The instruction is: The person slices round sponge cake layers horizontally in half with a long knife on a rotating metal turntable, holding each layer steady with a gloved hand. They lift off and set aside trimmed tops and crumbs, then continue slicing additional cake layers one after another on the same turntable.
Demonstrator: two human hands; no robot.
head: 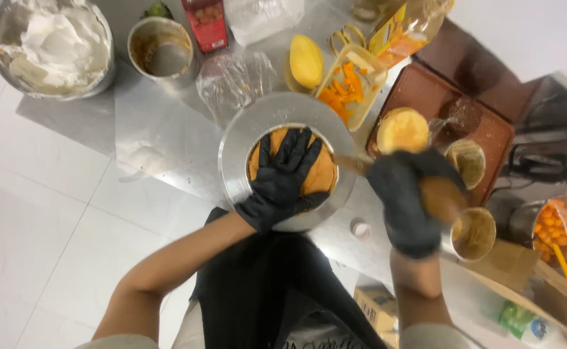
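Observation:
My left hand [283,178], in a black glove, lies flat with fingers spread on a round orange-brown cake layer [323,174] that sits on a round metal turntable [238,139]. My right hand [405,200], also gloved in black, grips the brown handle of a knife [440,197] whose blade is blurred and reaches toward the cake's right edge. A second cake round [402,130] rests on a brown tray [490,139] just beyond my right hand.
A large metal bowl of white cream [54,45] stands far left, a metal cup [162,50] beside it. A whole mango [306,60] and a tray of mango slices [348,87] lie behind the turntable. Small lined tins [474,234] and a bowl of orange cubes [555,226] sit right.

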